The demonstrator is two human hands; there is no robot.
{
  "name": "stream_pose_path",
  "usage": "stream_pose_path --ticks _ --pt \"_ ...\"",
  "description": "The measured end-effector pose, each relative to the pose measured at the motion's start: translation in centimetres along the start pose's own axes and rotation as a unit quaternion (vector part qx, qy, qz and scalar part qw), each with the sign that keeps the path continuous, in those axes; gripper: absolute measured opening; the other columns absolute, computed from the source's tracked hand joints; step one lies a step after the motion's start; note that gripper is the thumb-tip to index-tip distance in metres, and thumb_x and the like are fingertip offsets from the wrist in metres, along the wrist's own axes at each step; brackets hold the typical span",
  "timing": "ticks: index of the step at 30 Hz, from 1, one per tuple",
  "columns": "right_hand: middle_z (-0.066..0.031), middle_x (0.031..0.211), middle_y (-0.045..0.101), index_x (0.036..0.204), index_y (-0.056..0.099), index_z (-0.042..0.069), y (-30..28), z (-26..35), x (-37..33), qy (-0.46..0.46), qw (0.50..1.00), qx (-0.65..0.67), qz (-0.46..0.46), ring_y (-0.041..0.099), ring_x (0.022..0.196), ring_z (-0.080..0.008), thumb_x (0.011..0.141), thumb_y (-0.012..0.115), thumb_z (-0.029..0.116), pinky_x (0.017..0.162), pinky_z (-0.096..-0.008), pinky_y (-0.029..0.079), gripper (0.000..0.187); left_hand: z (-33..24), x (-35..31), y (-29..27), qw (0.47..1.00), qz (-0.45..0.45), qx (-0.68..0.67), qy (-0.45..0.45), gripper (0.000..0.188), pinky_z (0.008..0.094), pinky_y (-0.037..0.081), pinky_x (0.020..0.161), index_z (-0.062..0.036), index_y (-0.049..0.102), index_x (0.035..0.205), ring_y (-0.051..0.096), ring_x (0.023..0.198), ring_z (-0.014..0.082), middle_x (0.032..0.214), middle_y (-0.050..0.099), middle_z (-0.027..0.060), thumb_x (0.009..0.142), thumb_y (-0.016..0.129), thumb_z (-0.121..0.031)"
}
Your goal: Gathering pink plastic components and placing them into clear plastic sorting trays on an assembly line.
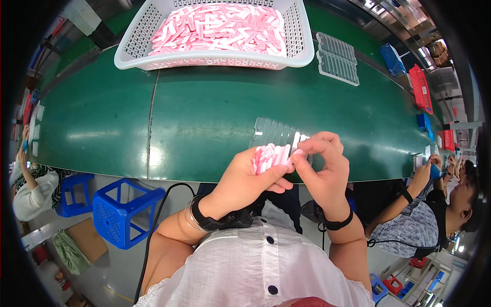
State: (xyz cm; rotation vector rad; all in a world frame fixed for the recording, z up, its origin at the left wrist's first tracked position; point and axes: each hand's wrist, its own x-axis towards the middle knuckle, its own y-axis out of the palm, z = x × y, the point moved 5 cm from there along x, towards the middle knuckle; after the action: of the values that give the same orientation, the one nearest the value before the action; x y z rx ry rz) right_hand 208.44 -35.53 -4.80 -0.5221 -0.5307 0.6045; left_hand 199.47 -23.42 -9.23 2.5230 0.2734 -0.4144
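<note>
My left hand [236, 176] is closed around a bunch of small pink-and-white sticks [267, 158] with rounded ends, lying side by side. Thumb and forefinger of my right hand [330, 169] pinch the tip of a pink stick [297, 152] at the right side of that bunch; its other fingers are curled. Just beyond both hands, a clear plastic tray [271, 132] with parallel slots lies on the green table. A few white sticks [296, 138] show at the tray's right end, partly hidden by my right hand.
A white perforated basket [215, 62] full of pink-and-white sticks stands at the far side of the green table [204, 107]. Right of it lies another clear slotted tray [337, 59]. Co-workers sit at both sides. A blue stool [120, 215] stands at lower left.
</note>
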Motion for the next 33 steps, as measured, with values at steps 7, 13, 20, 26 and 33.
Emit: stream_pose_path --ticks 7,13,20,26,33 --pt "-0.0002 0.075 0.064 0.080 0.068 0.008 0.1 -0.5 0.2 0.016 0.982 0.137 0.128 0.055 0.083 -0.0134 0.069 0.077 0.007 0.078 -0.0274 0.042 0.014 0.4 -0.7 -0.8 0.998 0.045 0.008 -0.036 0.018 0.0288 0.058 0.068 0.0044 0.054 0.106 0.069 0.080 0.0227 0.096 0.065 0.0143 0.091 0.057 -0.006" --pt "0.0000 0.082 0.054 0.076 0.060 0.011 -1.1 -1.1 2.4 0.022 0.994 0.056 0.092 0.049 0.083 -0.0208 0.070 0.074 0.011 0.081 -0.0328 0.035 0.016 0.5 -0.6 -1.6 0.998 -0.022 -0.062 -0.025 0.019 0.0284 0.058 0.068 0.0035 0.055 0.105 0.069 0.080 0.0233 0.092 0.065 0.0125 0.092 0.058 -0.009" --pt "0.0004 0.087 0.056 0.081 0.063 0.013 0.6 -0.2 3.3 -0.045 0.980 -0.185 0.057 0.044 0.090 -0.0212 0.070 0.073 0.017 0.081 -0.0355 0.030 0.015 0.8 -0.5 -1.5 0.998 -0.027 -0.051 -0.016 0.020 0.0289 0.059 0.068 0.0033 0.055 0.107 0.069 0.079 0.0234 0.091 0.065 0.0122 0.092 0.058 -0.010" --pt "0.0041 0.082 0.063 0.082 0.066 0.015 1.0 1.0 2.3 -0.083 0.990 -0.039 0.109 0.049 0.085 -0.0193 0.070 0.073 0.014 0.081 -0.0334 0.032 0.014 0.5 -0.3 -1.0 0.999 0.015 -0.029 -0.019 0.024 0.0277 0.058 0.067 0.0041 0.053 0.110 0.069 0.078 0.0224 0.094 0.064 0.0145 0.091 0.059 -0.009" --pt "0.0042 0.078 0.066 0.083 0.069 0.013 0.7 0.5 2.2 -0.084 0.990 0.060 0.099 0.052 0.080 -0.0163 0.069 0.073 0.005 0.078 -0.0296 0.038 0.016 0.0 -0.6 -1.8 0.994 0.037 -0.080 -0.060 0.023 0.0268 0.058 0.062 0.0042 0.058 0.107 0.069 0.075 0.0207 0.090 0.066 0.0127 0.087 0.063 -0.005"
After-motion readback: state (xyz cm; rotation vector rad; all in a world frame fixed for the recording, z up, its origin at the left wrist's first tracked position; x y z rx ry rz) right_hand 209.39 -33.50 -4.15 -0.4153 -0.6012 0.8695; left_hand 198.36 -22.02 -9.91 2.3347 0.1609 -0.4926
